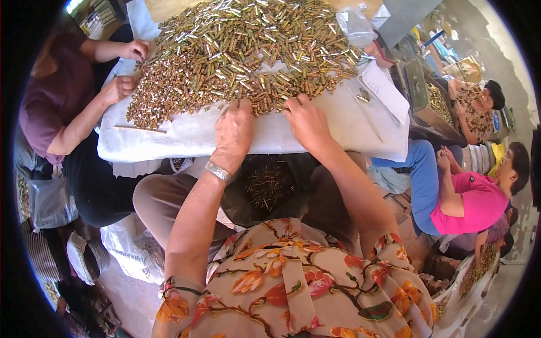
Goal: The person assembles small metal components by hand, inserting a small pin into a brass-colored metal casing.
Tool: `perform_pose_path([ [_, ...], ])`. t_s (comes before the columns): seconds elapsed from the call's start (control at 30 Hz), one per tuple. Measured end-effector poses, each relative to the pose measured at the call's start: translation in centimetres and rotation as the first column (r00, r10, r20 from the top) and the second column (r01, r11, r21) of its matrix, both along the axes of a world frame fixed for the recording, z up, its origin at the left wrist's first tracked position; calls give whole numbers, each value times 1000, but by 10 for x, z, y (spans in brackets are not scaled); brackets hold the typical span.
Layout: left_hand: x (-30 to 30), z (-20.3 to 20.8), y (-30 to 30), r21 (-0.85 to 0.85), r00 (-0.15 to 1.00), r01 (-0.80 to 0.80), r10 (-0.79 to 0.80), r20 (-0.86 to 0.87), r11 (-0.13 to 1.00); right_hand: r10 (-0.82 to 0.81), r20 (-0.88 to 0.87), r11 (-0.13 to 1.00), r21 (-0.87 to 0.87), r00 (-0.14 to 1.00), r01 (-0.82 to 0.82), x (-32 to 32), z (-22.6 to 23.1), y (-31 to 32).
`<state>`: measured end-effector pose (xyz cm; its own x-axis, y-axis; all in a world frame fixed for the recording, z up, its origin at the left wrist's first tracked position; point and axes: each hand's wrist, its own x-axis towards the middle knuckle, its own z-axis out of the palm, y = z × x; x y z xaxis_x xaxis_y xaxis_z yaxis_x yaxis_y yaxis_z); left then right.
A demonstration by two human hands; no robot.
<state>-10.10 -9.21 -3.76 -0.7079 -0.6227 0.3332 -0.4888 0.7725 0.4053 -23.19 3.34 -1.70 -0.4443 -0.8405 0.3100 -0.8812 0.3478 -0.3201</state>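
A broad heap of small brass-coloured metal parts (253, 42) covers most of the cloth-topped table (163, 143). Longer tube-like sleeves make up the far and right side of it, and smaller bits (160, 93) gather on the left. At the heap's near edge, my left hand (234, 127) has its fingers curled down among the parts. A little to the right, my right hand (307, 119) is bent in a pinch at the same edge. What either hand's fingertips hold is hidden or too small to make out.
A dark container (265, 183) with more metal pieces stands between my knees below the table edge. At left, another person's hands (121, 87) work by the heap. A thin stick (138, 129), a paper sheet (386, 90) and a plastic bag (358, 25) lie on the table.
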Motion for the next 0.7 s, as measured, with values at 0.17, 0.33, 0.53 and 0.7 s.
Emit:
perform_pose_path([
  [0.17, 1, -2, 1, -118, 1000, -8, 7, -3, 993, 118, 447, 978, -209, 887, -25, 3, -9, 34],
  [0.33, 29, 5, 14, 316, 934, 206, -90, -345, 926, 189, 966, 962, -218, 174, 162, 23, 21, 61],
  [0.53, 57, 28, 65, 772, 723, 636, 356, -592, -9, 316, 891, 895, -394, 325, 209, 56, 38, 67],
  [0.7, 75, 33, 81, 763, 721, 646, 348, -599, -23, 279, 880, 903, -376, 385, 206, 77, 47, 75],
])
